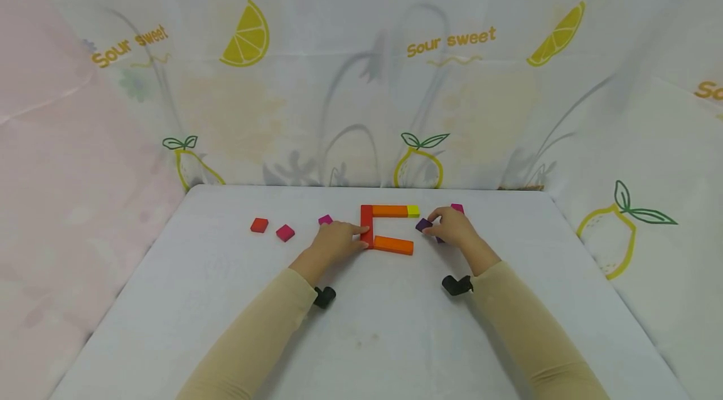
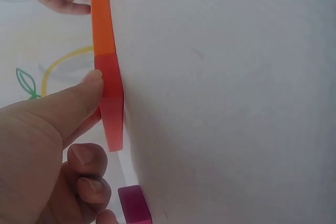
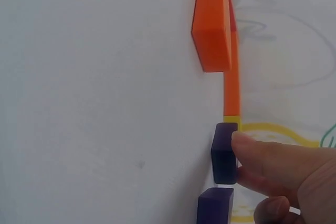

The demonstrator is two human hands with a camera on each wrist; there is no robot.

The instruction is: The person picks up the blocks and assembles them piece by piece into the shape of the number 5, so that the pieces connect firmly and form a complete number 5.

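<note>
My left hand [image 1: 333,240] holds a long red block [image 1: 367,218], its thumb and a finger on the near part. Joined to the red block's right side are two orange blocks, a far one [image 1: 388,211] and a near one [image 1: 393,245], forming an open-sided shape. A small yellow block [image 1: 413,211] sits at the far orange block's right end. Just right of that, my right hand [image 1: 454,227] pinches a dark purple block [image 3: 224,153] between thumb and finger. Another dark purple block [image 3: 215,206] lies close beside it, partly hidden by the hand in the head view.
Left of the shape lie a red block [image 1: 259,225], a pinkish-red block [image 1: 285,232] and a magenta block [image 1: 325,220] behind the left hand. One more magenta block [image 1: 457,207] shows beyond the right hand. A lemon-printed cloth [image 1: 350,105] hangs behind the white table [image 1: 373,350].
</note>
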